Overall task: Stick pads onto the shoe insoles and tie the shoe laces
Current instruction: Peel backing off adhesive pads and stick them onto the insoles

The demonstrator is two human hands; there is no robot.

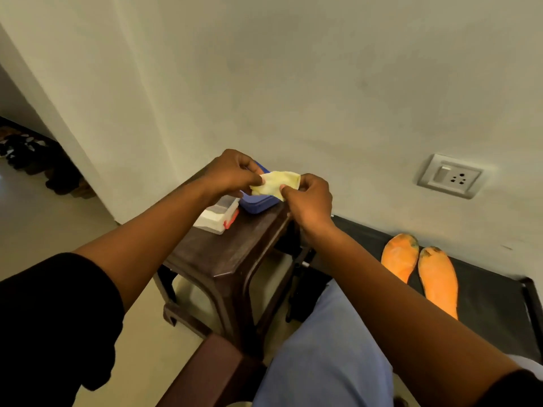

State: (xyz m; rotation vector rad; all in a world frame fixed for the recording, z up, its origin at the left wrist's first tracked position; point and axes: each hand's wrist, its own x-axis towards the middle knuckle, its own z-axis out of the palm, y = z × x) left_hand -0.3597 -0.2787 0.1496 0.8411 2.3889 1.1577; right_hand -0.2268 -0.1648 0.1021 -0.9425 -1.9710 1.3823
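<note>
A pale yellow pad (277, 183) is held in the air between both hands, above the far end of a dark brown stool (223, 254). My left hand (232, 171) pinches its left edge with thumb and fingertips. My right hand (308, 198) pinches its lower right edge. Two orange insoles (400, 257) (437, 277) lie side by side on a black surface (493, 304) at the right, well apart from both hands. No shoes or laces are plainly visible near the hands.
On the stool sit a blue container (258, 205) and a white box with a red clip (217, 220). A wall socket (451, 176) is at the right. Dark shoes (26, 151) line the floor far left. My blue-trousered leg (323, 348) fills the foreground.
</note>
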